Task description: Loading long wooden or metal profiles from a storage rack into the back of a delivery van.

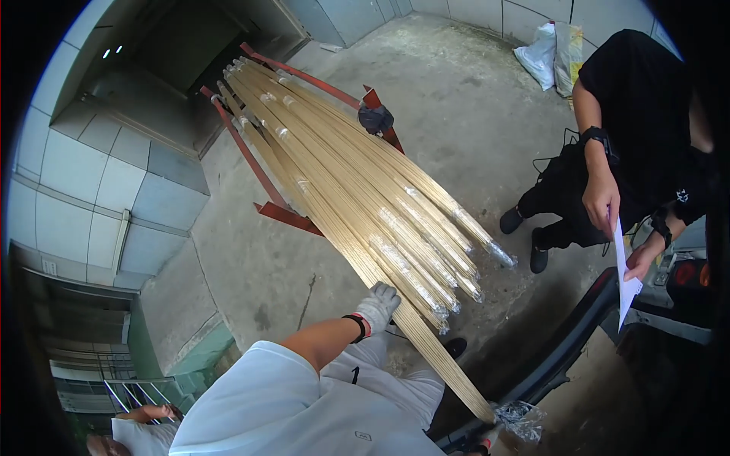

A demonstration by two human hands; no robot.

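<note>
My left hand point(378, 305), in a grey-white work glove, is closed over the edge of a long bundle of gold-coloured strips point(433, 351). This bundle slants down to the lower right, and loose clear plastic wrap point(520, 420) hangs at its near end. My right hand point(489, 438) is at the lower edge beside that end; only a small part shows and its fingers are hidden. More gold strip bundles point(342, 163), wrapped in clear film at their ends, lie side by side on a red metal rack point(266, 178).
At the right a person in black point(639, 114) holds a white paper sheet point(625, 285). The dark edge of an open vehicle point(563, 349) lies near the bundle's end. Another person point(144, 433) is at lower left. Sacks point(538, 57) stand by the far wall.
</note>
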